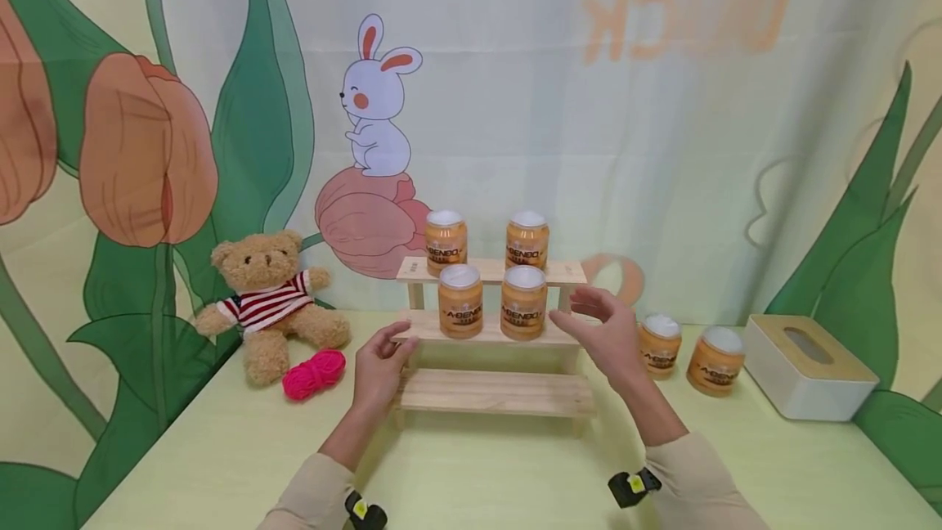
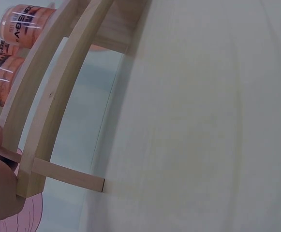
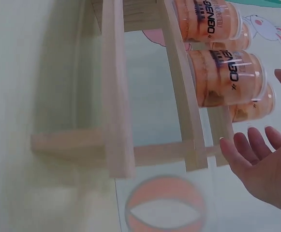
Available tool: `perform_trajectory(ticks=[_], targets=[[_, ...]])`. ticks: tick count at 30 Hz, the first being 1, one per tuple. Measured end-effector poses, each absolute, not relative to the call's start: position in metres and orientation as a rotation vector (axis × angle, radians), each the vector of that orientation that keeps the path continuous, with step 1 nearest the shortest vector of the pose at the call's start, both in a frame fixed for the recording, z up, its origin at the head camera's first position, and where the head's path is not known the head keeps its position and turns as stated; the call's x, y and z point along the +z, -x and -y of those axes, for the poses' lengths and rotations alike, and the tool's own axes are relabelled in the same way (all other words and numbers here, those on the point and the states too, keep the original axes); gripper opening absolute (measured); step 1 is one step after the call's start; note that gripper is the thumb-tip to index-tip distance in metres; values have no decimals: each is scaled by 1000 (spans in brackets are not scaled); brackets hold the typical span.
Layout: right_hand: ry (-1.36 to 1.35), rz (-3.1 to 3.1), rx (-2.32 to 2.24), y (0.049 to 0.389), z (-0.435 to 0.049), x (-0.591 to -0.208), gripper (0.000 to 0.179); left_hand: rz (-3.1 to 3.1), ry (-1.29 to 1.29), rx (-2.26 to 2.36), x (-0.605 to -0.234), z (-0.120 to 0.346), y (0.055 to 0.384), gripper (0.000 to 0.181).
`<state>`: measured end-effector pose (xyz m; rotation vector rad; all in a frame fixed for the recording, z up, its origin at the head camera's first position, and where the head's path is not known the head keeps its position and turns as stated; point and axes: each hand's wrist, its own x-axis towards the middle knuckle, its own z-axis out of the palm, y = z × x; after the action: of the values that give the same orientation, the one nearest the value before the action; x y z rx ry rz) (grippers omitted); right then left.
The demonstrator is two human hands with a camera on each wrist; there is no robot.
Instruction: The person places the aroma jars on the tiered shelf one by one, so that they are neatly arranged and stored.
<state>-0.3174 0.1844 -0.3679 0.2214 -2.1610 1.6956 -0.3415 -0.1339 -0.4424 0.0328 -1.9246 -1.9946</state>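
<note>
A three-tier wooden display shelf [image 1: 496,391] stands on the table. Two orange jars [image 1: 445,242] with white lids sit on its top tier. Two more such jars, a left one [image 1: 460,301] and a right one [image 1: 523,303], stand side by side on the middle tier. At the left end of that tier, my left hand [image 1: 379,370] holds the board's edge between thumb and fingers; the left wrist view shows only part of this hand. My right hand [image 1: 605,334], fingers spread and loosely bent, hovers beside the right jar with nothing in its grasp.
Two further orange jars [image 1: 714,361] stand on the table right of the shelf, beside a white tissue box [image 1: 809,370] with a wooden top. A teddy bear [image 1: 272,301] in a striped shirt and a pink yarn skein [image 1: 314,375] lie at left. A printed curtain [image 1: 515,105] hangs behind.
</note>
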Motion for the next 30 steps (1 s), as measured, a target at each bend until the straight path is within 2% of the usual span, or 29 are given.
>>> perform_trajectory(ticks=[8,17,24,30], targets=[[-130,2156,1578,302,-220,-385,54,1929,-31,-1976,-442,134,343,28],[64,2125,1474,304,-267,-393,54,1930,-30,-1997,-441,134,341,27],[274,2149,1349,307,-302,-394,61,1937,-42,-1995,-440,134,339,28],[352,2168,1312,307,-320,-401,66,1930,-38,-2003,-441,134,339,28]])
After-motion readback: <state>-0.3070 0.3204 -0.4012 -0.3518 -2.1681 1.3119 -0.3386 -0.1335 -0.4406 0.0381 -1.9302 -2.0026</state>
